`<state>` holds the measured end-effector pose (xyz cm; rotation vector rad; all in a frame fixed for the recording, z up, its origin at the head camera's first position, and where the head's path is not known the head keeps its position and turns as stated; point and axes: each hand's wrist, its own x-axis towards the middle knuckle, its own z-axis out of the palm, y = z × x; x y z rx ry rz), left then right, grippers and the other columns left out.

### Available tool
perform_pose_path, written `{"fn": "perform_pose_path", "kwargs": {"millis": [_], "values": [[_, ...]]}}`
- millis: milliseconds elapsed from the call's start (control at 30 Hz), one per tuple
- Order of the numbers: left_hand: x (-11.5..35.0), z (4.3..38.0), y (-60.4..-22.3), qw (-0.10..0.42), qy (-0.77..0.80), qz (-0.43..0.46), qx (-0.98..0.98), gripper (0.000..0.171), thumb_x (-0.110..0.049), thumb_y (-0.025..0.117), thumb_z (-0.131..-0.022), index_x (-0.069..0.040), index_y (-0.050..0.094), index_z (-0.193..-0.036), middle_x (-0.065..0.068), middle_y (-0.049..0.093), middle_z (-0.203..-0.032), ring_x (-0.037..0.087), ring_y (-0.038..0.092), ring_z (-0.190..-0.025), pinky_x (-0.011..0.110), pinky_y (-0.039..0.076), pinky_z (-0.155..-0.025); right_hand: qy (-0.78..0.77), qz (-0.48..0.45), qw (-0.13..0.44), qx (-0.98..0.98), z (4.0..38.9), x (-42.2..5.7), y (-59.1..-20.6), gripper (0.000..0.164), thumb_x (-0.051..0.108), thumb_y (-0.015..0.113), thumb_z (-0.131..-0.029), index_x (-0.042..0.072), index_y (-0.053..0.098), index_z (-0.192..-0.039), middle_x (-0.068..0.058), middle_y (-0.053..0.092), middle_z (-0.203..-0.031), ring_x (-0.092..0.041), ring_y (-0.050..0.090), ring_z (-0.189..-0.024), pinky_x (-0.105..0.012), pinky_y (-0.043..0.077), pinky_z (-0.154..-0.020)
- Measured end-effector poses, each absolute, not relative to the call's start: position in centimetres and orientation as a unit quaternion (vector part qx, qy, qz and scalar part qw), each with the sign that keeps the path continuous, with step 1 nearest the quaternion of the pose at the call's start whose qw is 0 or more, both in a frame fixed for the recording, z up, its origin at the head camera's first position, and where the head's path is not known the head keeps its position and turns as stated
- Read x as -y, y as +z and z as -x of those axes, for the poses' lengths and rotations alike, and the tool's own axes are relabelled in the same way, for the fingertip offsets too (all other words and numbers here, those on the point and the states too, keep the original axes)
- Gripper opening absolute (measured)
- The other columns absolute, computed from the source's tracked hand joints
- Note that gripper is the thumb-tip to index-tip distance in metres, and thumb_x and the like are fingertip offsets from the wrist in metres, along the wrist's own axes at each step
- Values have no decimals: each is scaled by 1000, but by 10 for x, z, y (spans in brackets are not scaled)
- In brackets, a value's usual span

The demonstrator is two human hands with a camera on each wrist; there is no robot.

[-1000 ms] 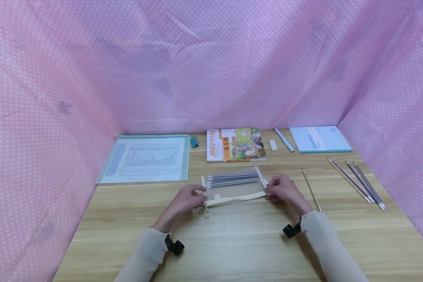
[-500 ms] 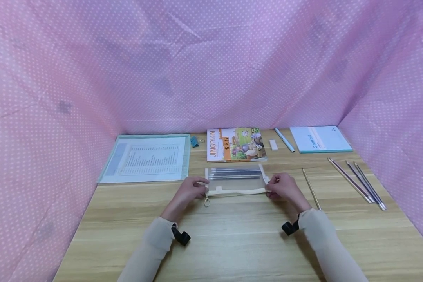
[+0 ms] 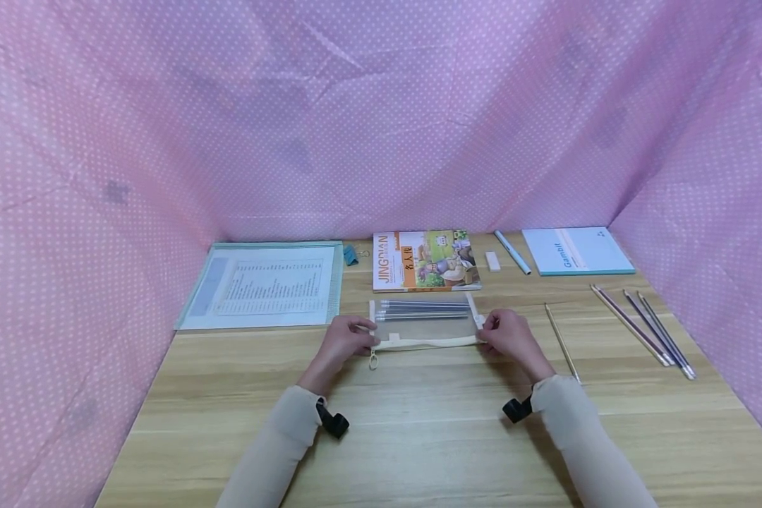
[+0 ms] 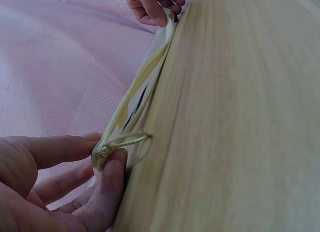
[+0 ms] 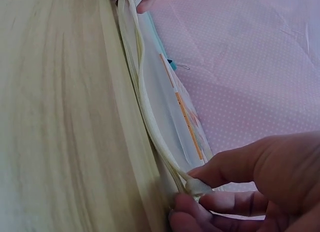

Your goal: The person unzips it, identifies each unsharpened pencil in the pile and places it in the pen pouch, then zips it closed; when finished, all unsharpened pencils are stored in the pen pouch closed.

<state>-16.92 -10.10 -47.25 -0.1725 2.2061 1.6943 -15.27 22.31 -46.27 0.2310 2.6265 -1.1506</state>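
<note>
A clear pencil pouch [image 3: 425, 330] with a cream zipper edge lies on the table, that edge toward me. Several dark pencils [image 3: 424, 310] show through it, near its far side. My left hand [image 3: 345, 339] pinches the near left corner, where a zipper pull ring [image 3: 373, 361] hangs. At the near right corner my right hand [image 3: 510, 339] pinches the other end of the zipper edge. In the left wrist view the zipper edge [image 4: 131, 92] is parted, with a gap between its two sides. The right wrist view shows my right thumb and fingers on the corner tab [image 5: 198, 186].
Behind the pouch lies a book [image 3: 427, 261], with a blue binder clip [image 3: 351, 255], an eraser [image 3: 492, 261] and a light blue pen [image 3: 512, 252] near it. A document folder [image 3: 260, 286] is at left. A notebook [image 3: 576, 250], a single pencil [image 3: 561, 342] and several more pencils [image 3: 657, 331] lie right.
The pouch has shifted slightly away from me and straightened, its left near corner rising most. My left hand has moved forward with it. My right hand keeps its grip, nearly in place.
</note>
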Motion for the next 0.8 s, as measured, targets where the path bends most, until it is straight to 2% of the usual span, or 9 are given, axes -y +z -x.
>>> {"fn": "perform_pose_path", "kwargs": {"millis": [233,367,500,633,800], "values": [[100,173,-474,176,581,67,-792,26,5,76,-78,0,73,-103,4,65,-75,12,61,-61,24,57,-60,-359,-71,122,-922,151,-222,-458,13,15,66,-89,3,62,-90,-8,64,-75,-16,58,-64,-26,46,-56],[99,173,-472,176,585,62,-789,26,7,75,-78,2,72,-103,6,66,-75,12,62,-61,26,58,-60,-327,-59,92,-939,146,-215,-450,16,22,65,-91,6,63,-94,-8,63,-80,-18,55,-68,-27,43,-57],[99,173,-471,176,582,61,-791,26,6,75,-78,2,72,-103,7,67,-76,12,62,-61,27,58,-60,-330,-23,70,-941,142,-196,-441,14,21,66,-92,7,65,-96,-9,65,-85,-18,57,-71,-27,46,-61],[99,173,-470,176,580,62,-793,25,6,75,-79,1,72,-104,7,67,-77,12,63,-62,27,58,-61,-368,29,81,-926,138,-170,-438,9,16,68,-90,7,68,-94,-8,67,-85,-16,58,-70,-28,48,-62],[99,172,-470,175,585,62,-790,26,7,75,-77,3,72,-102,7,66,-76,12,62,-61,26,57,-59,-413,103,129,-896,132,-130,-448,9,14,69,-90,9,70,-97,-3,69,-85,-12,61,-68,-26,52,-63]]}}
